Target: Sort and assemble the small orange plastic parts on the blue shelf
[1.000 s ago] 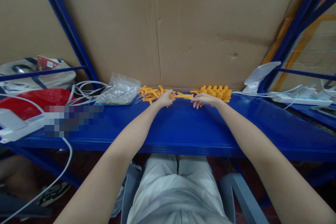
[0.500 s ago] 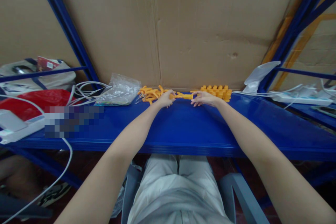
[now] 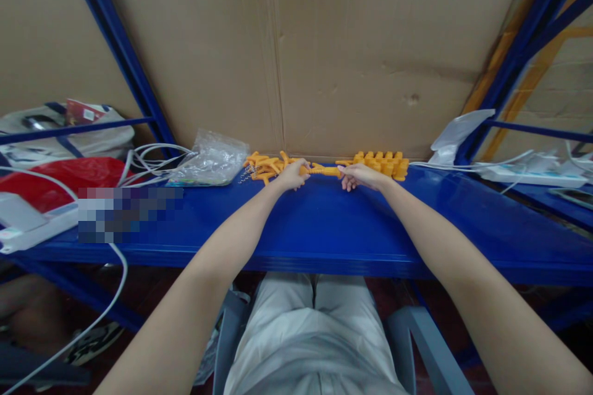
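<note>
A slim yellow-orange plastic piece [image 3: 325,170], with a ribbed middle and a thicker right part, spans the gap between my hands just above the blue table. Its left end is in the closed fingers of my left hand [image 3: 293,175]. My right hand [image 3: 365,176] pinches the right end between thumb and forefinger, the other fingers curled below. A pile of orange branched plastic parts [image 3: 265,166] lies beside my left hand, partly hidden by it, with small curly metal bits [image 3: 248,174] at its left. Behind my right hand sits a group of yellow knobbed pieces [image 3: 386,164].
A clear plastic bag [image 3: 213,160] and white cables [image 3: 152,157] lie on the left of the blue table [image 3: 324,228]. Power strips [image 3: 532,174] are at both sides. Cardboard [image 3: 347,62] stands along the back, between blue posts. A red bag [image 3: 69,182] is far left.
My right hand's fingers have closed from a looser, spread pose onto the right end of the plastic piece. My left hand has barely moved.
</note>
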The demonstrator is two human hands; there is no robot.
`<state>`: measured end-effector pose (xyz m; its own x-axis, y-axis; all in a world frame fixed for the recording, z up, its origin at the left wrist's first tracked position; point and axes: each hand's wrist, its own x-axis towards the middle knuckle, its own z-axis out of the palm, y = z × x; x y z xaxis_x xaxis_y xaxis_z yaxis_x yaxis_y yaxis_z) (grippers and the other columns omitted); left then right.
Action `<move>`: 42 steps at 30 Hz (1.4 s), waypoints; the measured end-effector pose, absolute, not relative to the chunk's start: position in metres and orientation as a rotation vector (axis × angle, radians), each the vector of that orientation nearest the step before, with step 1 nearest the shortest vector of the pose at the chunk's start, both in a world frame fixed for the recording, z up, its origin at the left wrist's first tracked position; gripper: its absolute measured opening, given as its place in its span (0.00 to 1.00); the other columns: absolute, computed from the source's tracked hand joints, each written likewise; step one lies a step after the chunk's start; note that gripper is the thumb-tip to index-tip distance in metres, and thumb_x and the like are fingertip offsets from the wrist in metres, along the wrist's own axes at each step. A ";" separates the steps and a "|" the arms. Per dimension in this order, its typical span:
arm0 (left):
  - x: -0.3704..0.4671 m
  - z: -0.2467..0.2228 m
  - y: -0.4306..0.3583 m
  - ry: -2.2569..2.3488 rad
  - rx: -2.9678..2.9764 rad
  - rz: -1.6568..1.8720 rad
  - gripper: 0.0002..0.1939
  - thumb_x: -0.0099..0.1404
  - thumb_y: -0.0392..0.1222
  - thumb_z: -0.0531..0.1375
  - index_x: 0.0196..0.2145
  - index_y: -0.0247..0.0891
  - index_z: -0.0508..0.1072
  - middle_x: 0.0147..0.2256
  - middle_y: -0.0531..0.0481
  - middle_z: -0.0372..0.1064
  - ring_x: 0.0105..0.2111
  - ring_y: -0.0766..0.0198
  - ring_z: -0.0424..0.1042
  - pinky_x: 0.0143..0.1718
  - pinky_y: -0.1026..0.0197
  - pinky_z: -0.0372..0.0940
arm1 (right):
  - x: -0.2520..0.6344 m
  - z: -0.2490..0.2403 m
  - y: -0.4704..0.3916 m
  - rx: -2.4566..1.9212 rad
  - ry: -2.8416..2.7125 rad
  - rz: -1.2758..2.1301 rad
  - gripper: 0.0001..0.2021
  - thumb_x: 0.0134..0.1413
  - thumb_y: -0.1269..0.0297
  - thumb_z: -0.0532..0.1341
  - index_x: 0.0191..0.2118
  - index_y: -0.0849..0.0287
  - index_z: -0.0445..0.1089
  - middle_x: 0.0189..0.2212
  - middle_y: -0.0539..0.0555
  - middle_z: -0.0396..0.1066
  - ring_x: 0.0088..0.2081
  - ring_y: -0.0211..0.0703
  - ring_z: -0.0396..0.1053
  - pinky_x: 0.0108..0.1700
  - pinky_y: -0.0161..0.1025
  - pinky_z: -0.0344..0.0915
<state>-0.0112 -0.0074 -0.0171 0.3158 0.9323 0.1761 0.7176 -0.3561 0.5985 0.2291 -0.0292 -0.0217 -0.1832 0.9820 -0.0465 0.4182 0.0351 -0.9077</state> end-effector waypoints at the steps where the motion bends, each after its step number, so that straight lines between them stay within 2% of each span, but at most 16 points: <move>1: -0.011 -0.017 -0.007 1.465 2.170 0.709 0.13 0.71 0.32 0.59 0.52 0.36 0.69 0.24 0.56 0.66 0.18 0.70 0.66 0.24 0.67 0.67 | 0.228 -0.022 -0.030 -1.426 -1.674 1.114 0.19 0.71 0.51 0.57 0.33 0.61 0.71 0.24 0.56 0.77 0.21 0.35 0.71 0.25 0.30 0.65; 3: -0.010 -0.018 -0.006 1.463 2.162 0.718 0.13 0.70 0.31 0.59 0.52 0.35 0.69 0.23 0.56 0.66 0.18 0.69 0.66 0.24 0.66 0.68 | 0.227 -0.022 -0.032 -1.394 -1.679 1.102 0.16 0.71 0.54 0.59 0.34 0.61 0.72 0.27 0.57 0.79 0.23 0.35 0.72 0.25 0.30 0.65; 6: -0.009 -0.018 -0.005 1.447 2.149 0.727 0.13 0.70 0.31 0.59 0.51 0.35 0.69 0.22 0.56 0.65 0.17 0.69 0.66 0.23 0.66 0.67 | 0.225 -0.021 -0.034 -1.321 -1.657 1.088 0.08 0.64 0.61 0.67 0.38 0.59 0.69 0.28 0.53 0.79 0.23 0.34 0.73 0.24 0.29 0.64; 9: -0.009 -0.020 -0.003 1.432 2.146 0.731 0.12 0.70 0.31 0.59 0.50 0.36 0.69 0.21 0.57 0.65 0.17 0.69 0.66 0.23 0.66 0.67 | 0.225 -0.021 -0.034 -1.299 -1.637 1.083 0.11 0.61 0.65 0.70 0.37 0.57 0.66 0.25 0.50 0.78 0.22 0.34 0.72 0.24 0.29 0.64; 12: -0.011 -0.022 -0.001 1.390 2.177 0.744 0.11 0.70 0.32 0.59 0.50 0.36 0.68 0.22 0.58 0.65 0.17 0.69 0.66 0.22 0.67 0.67 | 0.225 -0.020 -0.034 -1.297 -1.673 1.084 0.11 0.64 0.62 0.68 0.33 0.59 0.67 0.23 0.52 0.77 0.21 0.34 0.71 0.24 0.29 0.64; 17: -0.010 -0.024 0.000 1.346 2.199 0.768 0.09 0.70 0.34 0.60 0.48 0.37 0.68 0.21 0.59 0.64 0.16 0.70 0.66 0.20 0.70 0.63 | 0.227 -0.018 -0.033 -1.349 -1.711 1.053 0.21 0.70 0.54 0.60 0.27 0.62 0.70 0.21 0.57 0.75 0.19 0.32 0.69 0.22 0.28 0.61; 25: -0.006 -0.022 -0.005 1.365 2.175 0.820 0.07 0.72 0.39 0.60 0.46 0.38 0.70 0.20 0.59 0.64 0.15 0.70 0.66 0.21 0.68 0.64 | 0.226 -0.020 -0.028 -1.453 -1.659 1.083 0.30 0.71 0.41 0.50 0.28 0.61 0.69 0.19 0.58 0.73 0.18 0.35 0.68 0.20 0.30 0.61; 28: -0.006 -0.020 -0.007 1.377 2.164 0.817 0.09 0.72 0.42 0.61 0.47 0.37 0.70 0.19 0.59 0.64 0.15 0.69 0.66 0.21 0.68 0.64 | 0.228 -0.018 -0.030 -1.449 -1.632 1.144 0.25 0.70 0.43 0.54 0.33 0.60 0.70 0.24 0.58 0.77 0.20 0.36 0.70 0.22 0.30 0.63; 31: -0.005 -0.018 -0.009 1.396 2.164 0.807 0.10 0.71 0.42 0.62 0.48 0.37 0.70 0.19 0.59 0.64 0.15 0.69 0.66 0.22 0.68 0.65 | 0.233 -0.015 -0.034 -1.398 -1.610 1.177 0.11 0.63 0.56 0.68 0.40 0.57 0.69 0.29 0.53 0.79 0.24 0.36 0.73 0.25 0.29 0.67; 34: -0.005 -0.017 -0.011 1.410 2.169 0.800 0.10 0.71 0.41 0.62 0.48 0.36 0.70 0.20 0.59 0.64 0.15 0.70 0.66 0.21 0.69 0.64 | 0.237 -0.014 -0.035 -1.353 -1.582 1.174 0.13 0.56 0.68 0.72 0.42 0.55 0.67 0.32 0.50 0.78 0.27 0.35 0.75 0.28 0.30 0.70; 36: -0.005 -0.017 -0.012 1.411 2.172 0.798 0.10 0.71 0.41 0.62 0.48 0.36 0.70 0.20 0.59 0.64 0.15 0.70 0.66 0.20 0.69 0.63 | 0.238 -0.014 -0.034 -1.333 -1.579 1.164 0.12 0.57 0.69 0.71 0.41 0.56 0.68 0.31 0.50 0.78 0.27 0.35 0.74 0.29 0.30 0.71; 39: -0.005 -0.016 -0.013 1.409 2.172 0.798 0.09 0.72 0.42 0.61 0.48 0.37 0.70 0.21 0.59 0.65 0.15 0.72 0.65 0.20 0.71 0.62 | 0.238 -0.013 -0.033 -1.339 -1.612 1.162 0.07 0.62 0.65 0.68 0.37 0.58 0.70 0.31 0.53 0.79 0.26 0.34 0.72 0.28 0.29 0.69; 42: -0.005 -0.017 -0.013 1.417 2.176 0.802 0.10 0.72 0.43 0.61 0.48 0.37 0.71 0.21 0.59 0.65 0.15 0.72 0.65 0.21 0.71 0.62 | 0.238 -0.012 -0.032 -1.360 -1.650 1.163 0.10 0.67 0.60 0.64 0.35 0.60 0.72 0.31 0.57 0.80 0.26 0.34 0.72 0.29 0.29 0.68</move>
